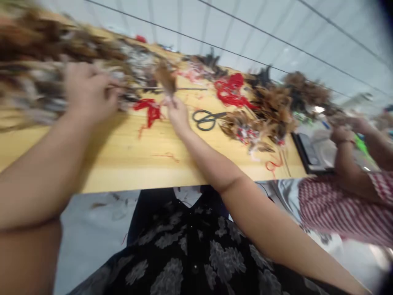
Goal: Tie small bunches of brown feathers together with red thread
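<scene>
My left hand [87,91] is closed around the shaft of a feather duster [37,61], a thick brown and grey bundle of feathers at the left of the wooden table [129,155]. A thin stick [187,88] runs out of it to the right. My right hand [176,114] pinches a small brown feather [166,78] and holds it up against that stick. Red thread [150,108] lies on the table between my hands.
Black scissors [207,119] lie just right of my right hand. More red thread [230,91] and piles of brown feathers [270,114] spread to the right. Another person in a red striped sleeve [337,213] works at the far right beside a dark scale [308,152].
</scene>
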Demonstrator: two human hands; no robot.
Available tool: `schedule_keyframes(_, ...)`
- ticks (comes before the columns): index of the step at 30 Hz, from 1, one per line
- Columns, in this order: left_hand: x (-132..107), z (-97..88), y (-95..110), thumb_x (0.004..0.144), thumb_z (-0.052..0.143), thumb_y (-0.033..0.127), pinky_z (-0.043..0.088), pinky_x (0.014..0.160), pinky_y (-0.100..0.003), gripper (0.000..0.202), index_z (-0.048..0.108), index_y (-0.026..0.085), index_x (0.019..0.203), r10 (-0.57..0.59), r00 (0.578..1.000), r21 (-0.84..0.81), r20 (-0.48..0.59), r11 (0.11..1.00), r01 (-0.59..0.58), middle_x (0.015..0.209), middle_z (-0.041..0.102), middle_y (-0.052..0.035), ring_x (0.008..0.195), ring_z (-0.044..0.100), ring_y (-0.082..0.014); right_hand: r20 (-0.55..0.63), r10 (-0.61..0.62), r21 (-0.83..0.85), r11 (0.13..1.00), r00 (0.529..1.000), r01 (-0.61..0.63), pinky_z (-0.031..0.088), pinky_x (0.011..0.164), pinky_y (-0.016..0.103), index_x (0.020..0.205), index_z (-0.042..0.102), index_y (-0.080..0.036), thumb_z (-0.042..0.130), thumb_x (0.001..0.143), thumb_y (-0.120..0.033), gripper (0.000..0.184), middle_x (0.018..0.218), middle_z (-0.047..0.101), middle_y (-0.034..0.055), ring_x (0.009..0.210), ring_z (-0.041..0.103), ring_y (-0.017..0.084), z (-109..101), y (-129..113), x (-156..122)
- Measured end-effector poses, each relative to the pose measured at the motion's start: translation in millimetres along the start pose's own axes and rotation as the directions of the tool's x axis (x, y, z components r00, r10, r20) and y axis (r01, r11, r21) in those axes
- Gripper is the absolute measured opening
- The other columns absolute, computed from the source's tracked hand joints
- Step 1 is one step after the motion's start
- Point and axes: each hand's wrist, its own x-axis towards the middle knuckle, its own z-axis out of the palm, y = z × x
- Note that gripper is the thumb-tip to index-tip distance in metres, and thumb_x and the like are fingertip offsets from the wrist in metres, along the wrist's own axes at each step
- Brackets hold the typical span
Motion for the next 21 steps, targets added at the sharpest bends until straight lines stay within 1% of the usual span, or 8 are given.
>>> schedule_keyframes(1, -2, -0.9, -11, 0.123, 0.064, 0.047, 0.025, 0.156, -0.070, 0.052, 0.086, 0.012, 0.155, -0.086, 0.995, 0.045, -0.058, 0.995, 0.089, 0.173, 0.070, -0.0140, 0.173, 0.050, -0.0452, -0.015, -0.047, 0.005, 0.999, 0.999, 0.048, 0.056, 0.108, 0.033, 0.082, 0.062, -0.026, 0.068, 0.124, -0.038, 0.045, 0.085, 0.066, -0.0046, 0.102, 0.069, 0.017, -2, 4, 4)
schedule_keyframes(2, -1, 0.5, -19, 0.116, 0.075, 0.050, 0.027, 0.155, -0.066, 0.052, 0.087, 0.016, 0.154, -0.112, 0.992, 0.026, -0.057, 0.993, 0.113, 0.175, 0.069, -0.0100, 0.171, 0.049, -0.0421, -0.011, -0.111, 0.021, 0.994, 0.994, 0.111, 0.057, 0.110, 0.035, 0.084, 0.063, -0.026, 0.068, 0.124, -0.044, 0.044, 0.089, 0.067, -0.0032, 0.104, 0.071, 0.019, -4, 10, 9)
schedule_keyframes(3, 2, 3.4, -26, 0.110, 0.082, 0.052, 0.028, 0.153, -0.062, 0.050, 0.088, 0.019, 0.148, -0.109, 0.990, -0.002, -0.094, 0.994, 0.109, 0.170, 0.069, -0.0078, 0.165, 0.050, -0.0391, -0.015, -0.165, 0.027, 0.986, 0.986, 0.165, 0.059, 0.111, 0.036, 0.087, 0.064, -0.026, 0.066, 0.124, -0.049, 0.044, 0.091, 0.068, -0.0021, 0.105, 0.072, 0.020, -4, 18, 14)
schedule_keyframes(6, 11, 13.4, -38, 0.105, 0.085, 0.051, 0.035, 0.144, -0.056, 0.034, 0.090, 0.024, 0.125, -0.065, 0.974, -0.018, -0.216, 0.998, 0.063, 0.145, 0.073, -0.0062, 0.143, 0.053, -0.0337, -0.033, -0.233, 0.011, 0.972, 0.972, 0.233, 0.061, 0.110, 0.040, 0.091, 0.066, -0.026, 0.062, 0.125, -0.062, 0.050, 0.094, 0.070, 0.0004, 0.103, 0.072, 0.022, -2, 37, 21)
schedule_keyframes(10, 9, 16.6, -39, 0.104, 0.088, 0.056, 0.036, 0.138, -0.050, 0.032, 0.088, 0.028, 0.120, -0.040, 0.969, -0.058, -0.243, 0.998, 0.026, 0.129, 0.067, -0.0057, 0.132, 0.050, -0.0314, -0.049, -0.250, 0.014, 0.968, 0.967, 0.251, 0.062, 0.109, 0.040, 0.090, 0.063, -0.027, 0.060, 0.124, -0.059, 0.047, 0.094, 0.072, 0.0013, 0.101, 0.073, 0.023, 0, 39, 16)
schedule_keyframes(14, 10, 13.1, -31, 0.099, 0.089, 0.048, 0.034, 0.134, -0.050, 0.026, 0.087, 0.030, 0.118, -0.037, 0.957, -0.097, -0.288, 0.995, 0.009, 0.124, 0.065, -0.0057, 0.128, 0.050, -0.0312, -0.071, -0.215, 0.052, 0.974, 0.974, 0.219, 0.063, 0.108, 0.042, 0.086, 0.060, -0.029, 0.067, 0.119, -0.066, 0.050, 0.087, 0.070, 0.0004, 0.098, 0.072, 0.024, 1, 30, 11)
schedule_keyframes(18, 29, 10.7, -16, 0.100, 0.090, 0.055, 0.032, 0.131, -0.047, 0.026, 0.085, 0.031, 0.106, -0.034, 0.978, -0.111, -0.208, 0.994, 0.011, 0.121, 0.070, -0.0070, 0.140, 0.044, -0.0320, -0.086, -0.207, 0.094, 0.972, 0.975, 0.215, 0.063, 0.108, 0.043, 0.083, 0.058, -0.029, 0.069, 0.117, -0.069, 0.054, 0.083, 0.069, -0.0008, 0.094, 0.071, 0.023, 2, 29, 10)
schedule_keyframes(21, 44, 12.3, -3, 0.095, 0.093, 0.049, 0.029, 0.136, -0.043, 0.023, 0.077, 0.032, 0.091, -0.020, 0.997, -0.049, -0.076, 0.999, 0.016, 0.115, 0.071, -0.0056, 0.144, 0.042, -0.0310, -0.083, -0.216, 0.100, 0.970, 0.973, 0.224, 0.063, 0.108, 0.042, 0.084, 0.059, -0.029, 0.067, 0.118, -0.064, 0.049, 0.082, 0.067, -0.0017, 0.091, 0.069, 0.023, 4, 30, 11)
